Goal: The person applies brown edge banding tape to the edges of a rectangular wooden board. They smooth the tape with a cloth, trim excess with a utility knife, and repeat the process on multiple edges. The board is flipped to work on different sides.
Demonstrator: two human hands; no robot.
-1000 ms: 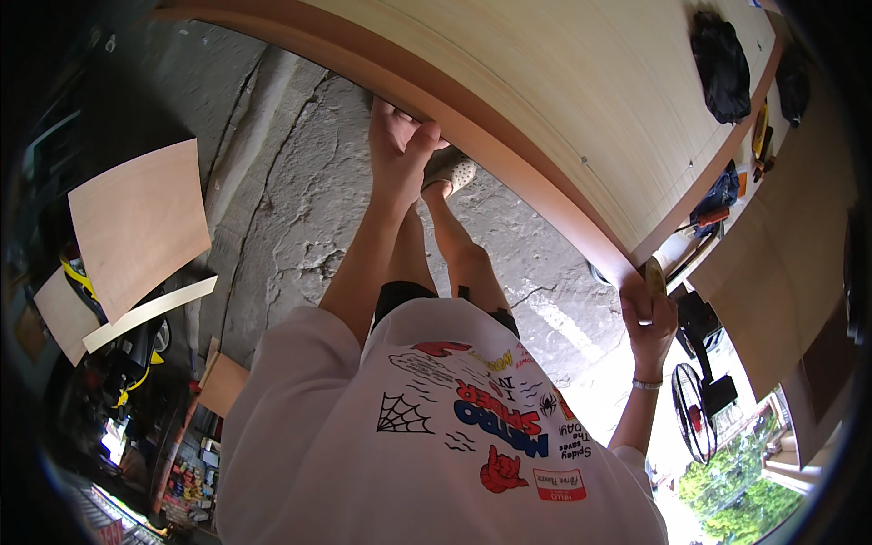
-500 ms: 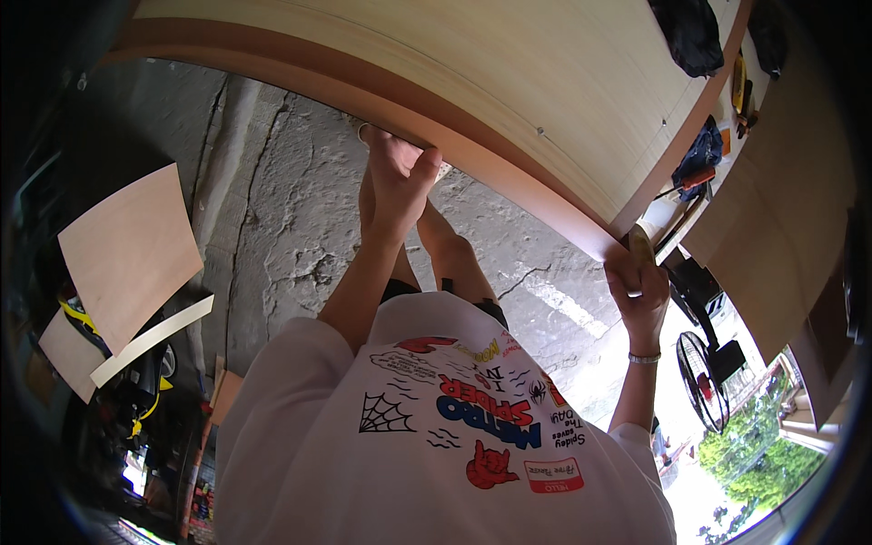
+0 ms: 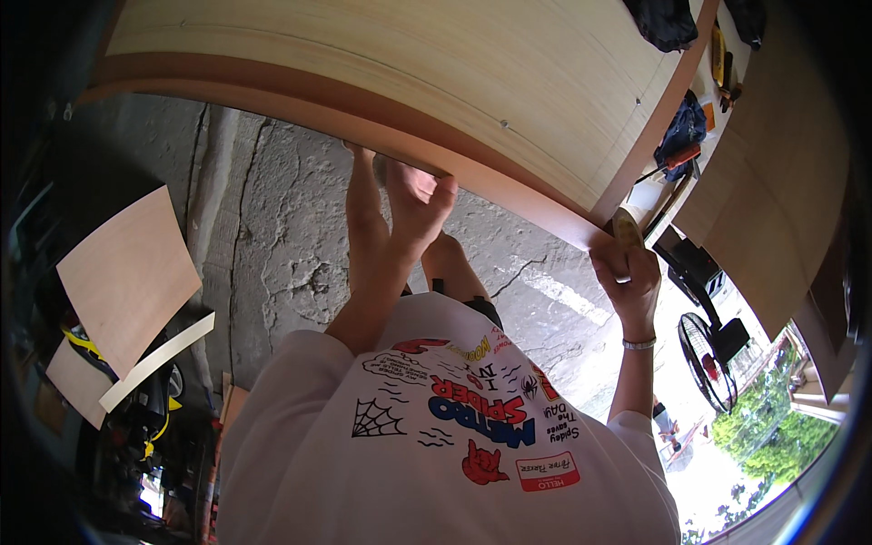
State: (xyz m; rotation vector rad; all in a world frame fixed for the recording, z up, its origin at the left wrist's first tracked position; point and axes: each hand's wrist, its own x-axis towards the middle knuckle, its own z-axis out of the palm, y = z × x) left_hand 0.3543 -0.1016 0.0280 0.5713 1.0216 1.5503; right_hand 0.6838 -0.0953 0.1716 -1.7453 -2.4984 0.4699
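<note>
A large wooden panel (image 3: 363, 64) with a pale grained face and a reddish-brown edge frame (image 3: 300, 104) spans the top of the view. My left hand (image 3: 418, 200) grips this frame near its middle, thumb against the front edge, its other fingers partly hidden underneath. At the panel's right corner, my right hand (image 3: 627, 272) is closed around a yellowish-tan object (image 3: 627, 229), held against the corner. The exact kind of that object cannot be made out. A ring and a bracelet show on this hand and wrist.
Right of the panel lie a red-handled screwdriver (image 3: 681, 156), dark blue cloth (image 3: 683, 123) and a yellow tool (image 3: 718, 59). A black fan (image 3: 708, 363) stands lower right. Thin wooden sheets (image 3: 132, 282) lean at left above cracked concrete floor (image 3: 291, 218). A black bag (image 3: 661, 23) rests on the panel.
The panel appears lower and further left in view. My left hand has shifted slightly right along its edge; my right hand stays at the corner with the tan object.
</note>
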